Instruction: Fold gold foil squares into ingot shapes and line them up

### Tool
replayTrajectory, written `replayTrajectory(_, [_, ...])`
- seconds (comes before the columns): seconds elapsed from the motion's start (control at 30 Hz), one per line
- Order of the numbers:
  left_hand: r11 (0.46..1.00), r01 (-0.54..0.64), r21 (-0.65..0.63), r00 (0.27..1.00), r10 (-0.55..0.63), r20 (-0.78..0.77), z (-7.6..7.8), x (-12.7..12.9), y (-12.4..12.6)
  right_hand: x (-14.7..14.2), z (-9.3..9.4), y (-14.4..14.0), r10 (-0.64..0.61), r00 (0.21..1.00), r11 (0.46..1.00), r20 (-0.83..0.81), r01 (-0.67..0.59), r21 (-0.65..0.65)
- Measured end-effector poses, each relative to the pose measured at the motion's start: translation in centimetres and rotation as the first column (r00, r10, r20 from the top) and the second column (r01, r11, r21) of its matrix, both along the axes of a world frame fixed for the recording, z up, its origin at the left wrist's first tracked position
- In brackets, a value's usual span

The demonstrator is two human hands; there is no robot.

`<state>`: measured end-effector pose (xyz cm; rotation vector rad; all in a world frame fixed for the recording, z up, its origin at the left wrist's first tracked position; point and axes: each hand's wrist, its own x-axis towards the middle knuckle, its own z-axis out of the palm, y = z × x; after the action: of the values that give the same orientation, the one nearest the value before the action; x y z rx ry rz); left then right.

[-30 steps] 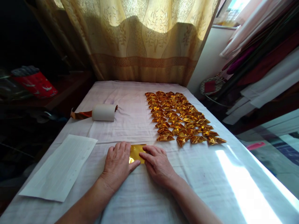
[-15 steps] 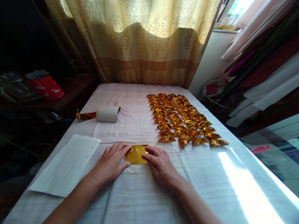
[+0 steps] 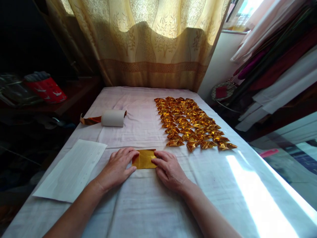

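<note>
At the lower centre of the frame, on the white cloth (image 3: 148, 205) that covers the table, a square of gold foil paper (image 3: 144, 159) lies flat between the two hands. The left hand (image 3: 116, 169) rests palm down at the sheet's left edge, fingers spread and lightly curled, thumb tip against the lower left corner. The right hand (image 3: 169, 170) lies the same way at the right edge, forefinger laid over the sheet's upper right corner. Neither hand closes its grip around the paper; both are open and press it down, which keeps the slippery foil flat on the cloth. A faint crease seems to run across the sheet, though glare makes it hard to be sure.

To the right of centre, folded gold pieces (image 3: 190, 122) lie in tidy rows, well apart from the hands, set out where they cannot be crushed. At the lower left a white sheet (image 3: 71, 172) lies flat near the left forearm. Further up, left of centre, a roll (image 3: 112, 118) lies on its side with a strip of gold foil (image 3: 89, 120) trailing from it toward the table's edge. A patterned curtain (image 3: 153, 39) hangs behind.
</note>
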<state>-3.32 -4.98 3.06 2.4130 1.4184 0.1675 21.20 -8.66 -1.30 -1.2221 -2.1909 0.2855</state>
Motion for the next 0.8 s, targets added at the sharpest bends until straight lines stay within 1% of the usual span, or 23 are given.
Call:
replayTrajectory(0.1, [1.000,-0.012,-0.007,1.000,0.012,0.013,0.0,0.3,-0.1,-0.8,0.5,-0.3,-0.007,1.000,1.000,0.017,0.007,0.022])
replayTrajectory(0.2, [1.000,-0.019,-0.012,0.999,0.019,0.028,-0.1,0.4,-0.2,-1.8,1.1,-0.5,0.006,0.998,1.000,0.068,-0.007,0.025])
replayTrajectory(0.27, [1.000,-0.020,0.004,0.999,0.019,0.045,-0.3,0.2,-0.2,-2.0,1.1,-0.5,-0.019,0.996,0.999,0.092,0.014,0.048])
replayTrajectory(0.4, [1.000,0.016,0.022,0.997,-0.017,0.073,-0.8,-0.5,0.0,-1.4,0.7,-0.5,-0.090,0.989,0.995,0.116,0.085,0.049])
replayTrajectory(0.57, [0.998,0.061,0.009,0.994,-0.062,0.088,-0.8,-1.4,0.5,-0.9,0.4,-0.4,-0.102,0.990,0.995,0.101,0.102,0.008])
replayTrajectory(0.7, [0.998,0.059,-0.033,0.994,-0.056,0.097,-0.5,-1.4,0.4,-1.0,0.7,-0.4,-0.093,0.992,0.996,0.082,0.094,-0.006])
replayTrajectory(0.8, [0.999,0.020,0.029,0.994,-0.023,0.110,-0.5,-1.1,-0.1,-1.0,1.0,-0.3,-0.088,0.993,0.996,0.084,0.090,-0.020])
